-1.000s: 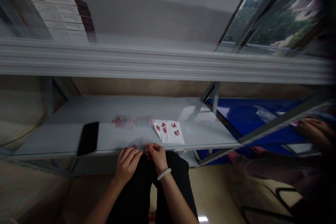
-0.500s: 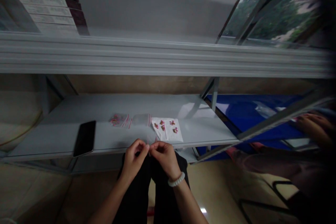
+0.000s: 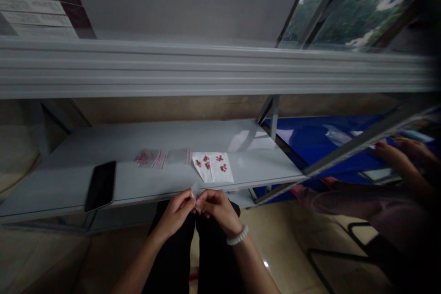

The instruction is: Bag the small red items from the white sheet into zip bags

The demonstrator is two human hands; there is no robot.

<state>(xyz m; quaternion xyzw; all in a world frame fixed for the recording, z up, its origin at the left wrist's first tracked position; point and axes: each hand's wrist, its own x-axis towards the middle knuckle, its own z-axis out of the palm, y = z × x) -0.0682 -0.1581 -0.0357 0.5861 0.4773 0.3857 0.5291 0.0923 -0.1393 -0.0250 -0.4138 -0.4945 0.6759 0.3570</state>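
A small piece of clear plastic (image 3: pixel 195 189) is sitting between both hands, by the near edge of the shelf (image 3: pixel 165 133); the left hand (image 3: pixel 177 211) and right hand (image 3: pixel 220 209) are pinching it from opposite sides with their fingertips, presumably because thin film needs steadying. Just beyond, a white sheet (image 3: pixel 216 176) bearing pinkish pieces (image 3: pixel 206 159) is lying flat, probably for easy viewing.

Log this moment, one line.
left hand: pinching clear plastic | right hand: same | shelf: phone, bags, white sheet with pink pieces
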